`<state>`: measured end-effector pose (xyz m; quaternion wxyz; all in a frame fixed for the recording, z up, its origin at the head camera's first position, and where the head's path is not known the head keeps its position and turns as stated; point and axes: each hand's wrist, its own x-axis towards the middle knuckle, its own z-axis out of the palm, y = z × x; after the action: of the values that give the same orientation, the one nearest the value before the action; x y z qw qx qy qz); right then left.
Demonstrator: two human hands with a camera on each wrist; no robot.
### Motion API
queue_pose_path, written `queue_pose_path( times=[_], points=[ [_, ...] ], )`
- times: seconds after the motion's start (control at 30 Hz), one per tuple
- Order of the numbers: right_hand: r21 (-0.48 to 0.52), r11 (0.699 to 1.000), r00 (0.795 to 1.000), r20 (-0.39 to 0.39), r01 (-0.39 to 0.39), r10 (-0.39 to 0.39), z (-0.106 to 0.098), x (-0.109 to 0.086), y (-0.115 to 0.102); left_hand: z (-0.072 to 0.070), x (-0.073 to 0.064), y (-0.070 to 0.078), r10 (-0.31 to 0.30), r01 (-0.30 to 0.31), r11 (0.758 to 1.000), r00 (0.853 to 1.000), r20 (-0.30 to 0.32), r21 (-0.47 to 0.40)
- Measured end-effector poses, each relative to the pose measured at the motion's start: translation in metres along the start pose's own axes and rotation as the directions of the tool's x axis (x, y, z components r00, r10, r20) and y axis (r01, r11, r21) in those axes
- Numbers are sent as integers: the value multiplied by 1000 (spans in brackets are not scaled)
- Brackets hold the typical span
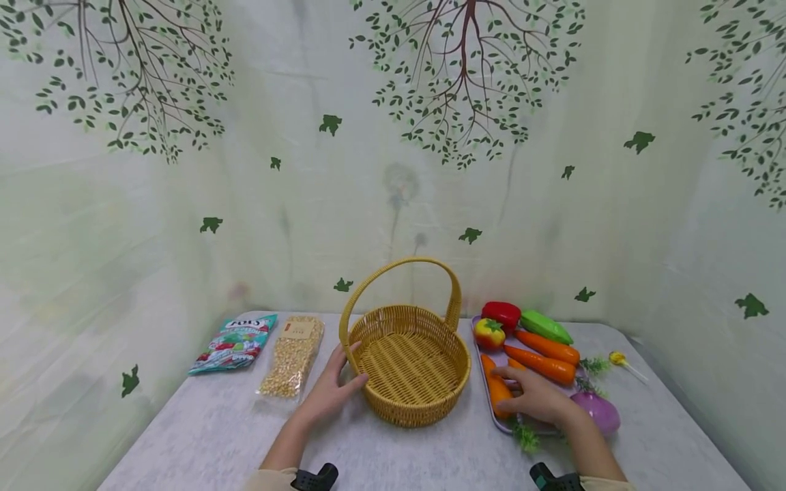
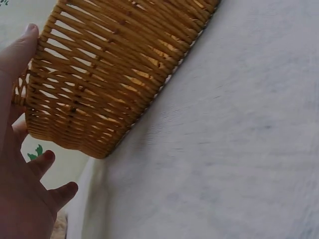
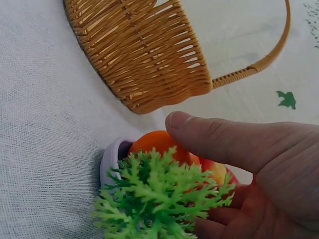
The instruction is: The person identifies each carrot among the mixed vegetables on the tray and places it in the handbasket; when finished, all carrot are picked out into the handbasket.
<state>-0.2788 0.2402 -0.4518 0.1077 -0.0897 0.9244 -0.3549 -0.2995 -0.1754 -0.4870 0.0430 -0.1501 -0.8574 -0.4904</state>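
Observation:
A round wicker basket [image 1: 408, 414] with a tall arched handle stands upright mid-table. My left hand [image 1: 331, 387] holds its left rim near the handle's base, thumb over the edge and the other fingers along the outside. In the left wrist view, two of those fingers stick out away from the wicker. On the right, my right hand [image 1: 539, 397] has thumb and fingers around the leftmost carrot [image 1: 493, 382], which lies in a lilac tray [image 1: 502, 428]. Its green top [image 3: 159, 199] covers part of the grip in the right wrist view.
In the tray are more carrots [image 1: 543, 365], a red pepper [image 1: 502, 314], a red-yellow fruit [image 1: 489, 335] and a green vegetable [image 1: 545, 326]. A purple onion [image 1: 598, 412] sits at its right. Leftward lie a teal snack bag [image 1: 236, 343] and a bag of corn kernels [image 1: 291, 358].

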Motion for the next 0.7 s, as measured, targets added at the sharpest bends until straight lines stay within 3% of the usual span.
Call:
queue_pose_path(
  times=[0.2,0.37,0.57,0.7],
  points=[
    [11,1000,1000,25,5,-5,2,2,2,10,-2,-4,-17,15,996,1000,-19,-92],
    [33,999,999,39,15,-16,4,4,2,17,-1,-5,38,-50,987,996,-81,-150],
    [59,998,999,22,-28,26,7,4,-4,21,-2,-5,96,-116,983,985,-141,-142],
    [71,997,1000,10,-22,21,8,5,-7,21,0,-6,92,-112,985,984,-150,-128]
  ],
)
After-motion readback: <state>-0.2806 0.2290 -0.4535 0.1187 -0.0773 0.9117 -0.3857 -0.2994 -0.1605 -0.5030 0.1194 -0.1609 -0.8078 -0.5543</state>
